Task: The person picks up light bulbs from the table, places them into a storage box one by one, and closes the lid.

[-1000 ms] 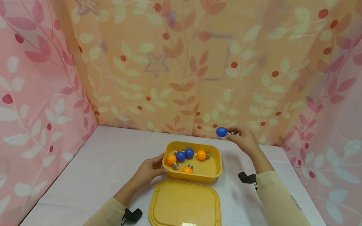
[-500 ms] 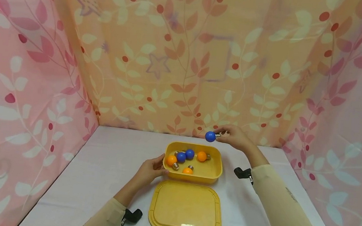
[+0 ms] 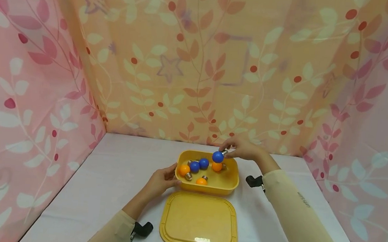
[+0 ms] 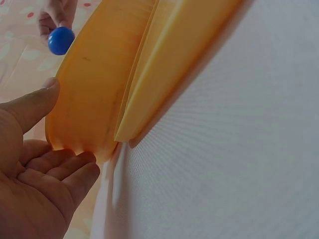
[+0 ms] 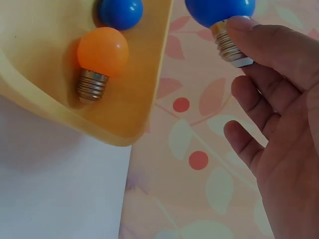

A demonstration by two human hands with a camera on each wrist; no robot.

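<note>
In the head view my right hand (image 3: 244, 149) pinches a blue light bulb (image 3: 217, 157) by its metal screw base, over the far edge of an open yellow box (image 3: 225, 181). The right wrist view shows thumb and fingers on that base, the other fingers loosely bent. My left hand (image 3: 159, 181) holds the box at its left front corner, its thumb (image 4: 42, 102) and fingertips against the wall. Inside lie two blue bulbs (image 3: 194, 167) on the left and three orange bulbs (image 3: 184, 170), one partly hidden behind the held bulb.
A flat yellow lid (image 3: 200, 220) lies just in front of the box on the white tablecloth (image 3: 119, 160). Leaf-patterned cloth (image 3: 168, 96) hangs behind the table, with pink patterned cloth (image 3: 26, 123) along the sides.
My right hand has moved left and down with the blue bulb, from right of the box to over its far edge. The left hand stays at the box corner.
</note>
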